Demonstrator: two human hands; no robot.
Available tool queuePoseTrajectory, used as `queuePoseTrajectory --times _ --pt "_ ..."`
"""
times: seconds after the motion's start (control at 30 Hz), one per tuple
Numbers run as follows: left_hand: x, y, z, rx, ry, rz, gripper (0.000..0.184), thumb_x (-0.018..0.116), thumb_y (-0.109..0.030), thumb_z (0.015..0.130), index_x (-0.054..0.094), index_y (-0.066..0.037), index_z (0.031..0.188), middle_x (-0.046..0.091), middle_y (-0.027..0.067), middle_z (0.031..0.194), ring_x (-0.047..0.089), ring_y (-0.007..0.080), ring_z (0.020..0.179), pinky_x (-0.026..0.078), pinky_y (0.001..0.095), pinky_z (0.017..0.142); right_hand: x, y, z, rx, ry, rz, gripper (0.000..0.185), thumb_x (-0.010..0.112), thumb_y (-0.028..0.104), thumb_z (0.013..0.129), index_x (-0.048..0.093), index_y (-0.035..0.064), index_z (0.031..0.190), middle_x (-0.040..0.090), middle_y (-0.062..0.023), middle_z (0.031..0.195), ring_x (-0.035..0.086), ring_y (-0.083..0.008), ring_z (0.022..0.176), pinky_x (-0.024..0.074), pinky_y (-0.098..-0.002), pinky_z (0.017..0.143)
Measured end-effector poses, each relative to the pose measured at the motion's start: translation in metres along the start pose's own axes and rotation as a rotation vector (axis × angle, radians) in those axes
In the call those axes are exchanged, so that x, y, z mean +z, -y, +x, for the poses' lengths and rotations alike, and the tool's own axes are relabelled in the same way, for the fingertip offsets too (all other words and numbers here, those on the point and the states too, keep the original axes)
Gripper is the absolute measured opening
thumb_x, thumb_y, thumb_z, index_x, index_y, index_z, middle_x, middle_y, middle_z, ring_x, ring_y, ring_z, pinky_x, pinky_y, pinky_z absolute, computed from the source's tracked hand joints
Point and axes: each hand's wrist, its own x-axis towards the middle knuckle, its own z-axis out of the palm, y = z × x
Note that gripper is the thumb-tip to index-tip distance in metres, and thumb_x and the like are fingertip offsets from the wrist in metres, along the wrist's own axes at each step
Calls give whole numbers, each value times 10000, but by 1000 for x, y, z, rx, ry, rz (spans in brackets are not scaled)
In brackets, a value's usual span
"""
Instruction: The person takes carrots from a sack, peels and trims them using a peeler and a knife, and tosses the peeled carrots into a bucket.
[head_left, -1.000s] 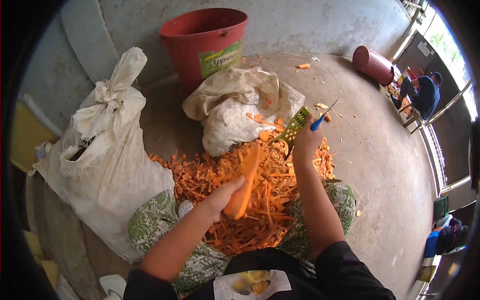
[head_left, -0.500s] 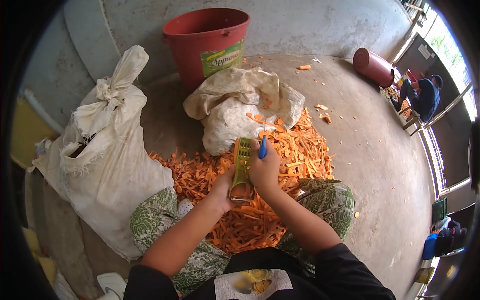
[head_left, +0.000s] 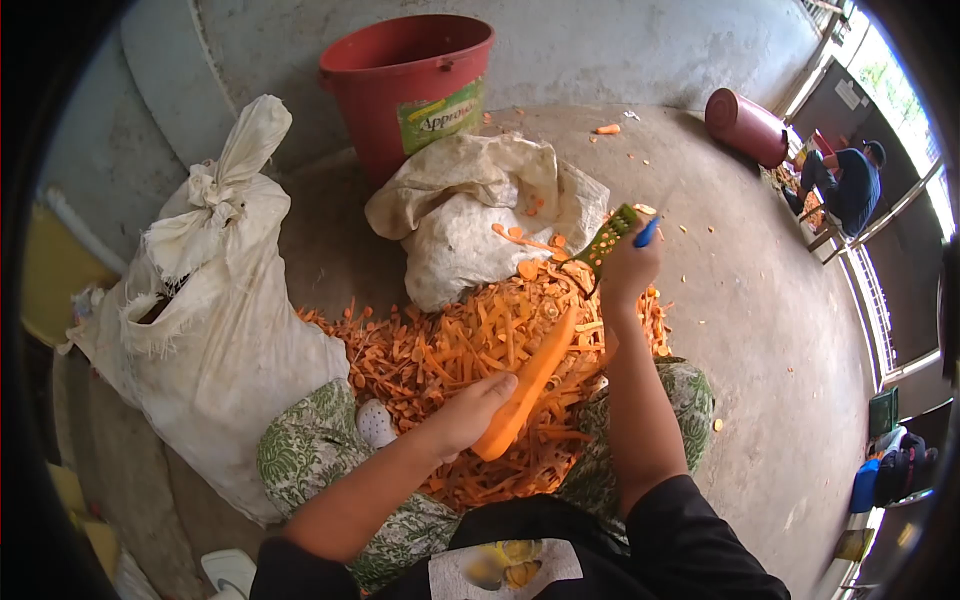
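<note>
My left hand [head_left: 468, 412] is closed round the thick lower end of a large peeled carrot [head_left: 527, 385], whose thin end points up and to the right. Up and to the right of it, my right hand [head_left: 632, 268] grips a green peeler [head_left: 606, 238] with holes in its body, together with a blue-handled knife [head_left: 647, 232]. The knife's blade is blurred. Peeler and carrot are apart. Beneath both hands, orange peelings [head_left: 450, 345] lie heaped on the floor between my legs.
A crumpled white sack [head_left: 470, 220] lies behind the heap, before a red tub [head_left: 400, 110]. A tied white sack [head_left: 230, 330] stands at the left. Far right, a seated person [head_left: 856, 190] is near a tipped red barrel [head_left: 745, 128]. Carrot bits are scattered on the floor [head_left: 760, 330].
Half a second ago both hands were together at the peeler over the heap. Since then my right hand has swung up and right with peeler and knife, and the carrot shows fully.
</note>
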Motion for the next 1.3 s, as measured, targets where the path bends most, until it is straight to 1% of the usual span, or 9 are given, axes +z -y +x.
queuePoseTrajectory --times 0.17,0.3,0.47,0.8,0.9,0.97,1.1,1.2,1.3 --pt "-23 -5 10 -74 -34 -273 389 346 -406 921 440 -51 1048 547 86 798 578 175 688 515 326 507 -9 15 -14 230 122 174 312 471 262 895 514 -7 743 472 -54 553 407 -145 485 345 -292 479" --pt "-27 -13 18 -60 -72 -577 384 359 -405 915 473 -61 1043 570 90 812 583 189 677 507 331 507 -21 57 -76 350 565 298 303 471 257 899 515 -3 748 454 -22 562 409 -109 527 351 -286 490" --pt "-27 -15 18 -45 -19 -776 326 370 -343 922 509 -71 1038 588 58 847 597 171 707 511 304 583 -30 72 -119 142 708 242 279 498 244 887 491 9 738 440 -71 531 406 -152 483 351 -324 475" --pt "-17 -13 23 20 -142 -778 309 367 -330 923 505 -78 1035 577 49 894 583 155 731 512 328 638 -30 60 -124 103 642 123 249 518 225 868 493 10 744 449 -159 513 427 -297 453 358 -382 467" --pt "-17 -7 19 112 -41 -501 337 304 -343 943 457 -68 1064 582 86 860 595 192 750 515 324 627 -22 52 -105 -9 499 -6 181 514 190 861 526 23 790 528 -180 604 540 -324 558 390 -405 513" --pt "-4 -6 4 -39 -91 -217 347 287 -350 947 440 -57 1055 568 85 826 583 174 685 501 298 615 -17 47 -69 42 371 5 173 500 201 865 535 36 822 572 -173 691 553 -332 611 406 -403 542" --pt "-5 -9 -7 35 34 -47 379 272 -335 954 408 -37 1145 551 80 808 568 161 661 485 284 603 -8 16 -2 -134 -39 16 257 488 223 875 483 17 721 475 -137 534 458 -274 472 348 -379 475" --pt "-10 -12 -14 68 56 -102 389 358 -307 940 371 -30 1214 548 71 820 565 150 683 480 277 620 -15 17 22 12 -21 21 264 499 234 873 521 11 734 472 -98 521 461 -214 466 340 -364 467" --pt "-24 -15 -5 202 51 147 458 495 -327 890 419 -1 1203 573 51 893 550 115 761 448 261 688 -24 29 23 32 267 60 248 502 229 871 583 9 790 502 -69 538 487 -160 494 357 -324 472"
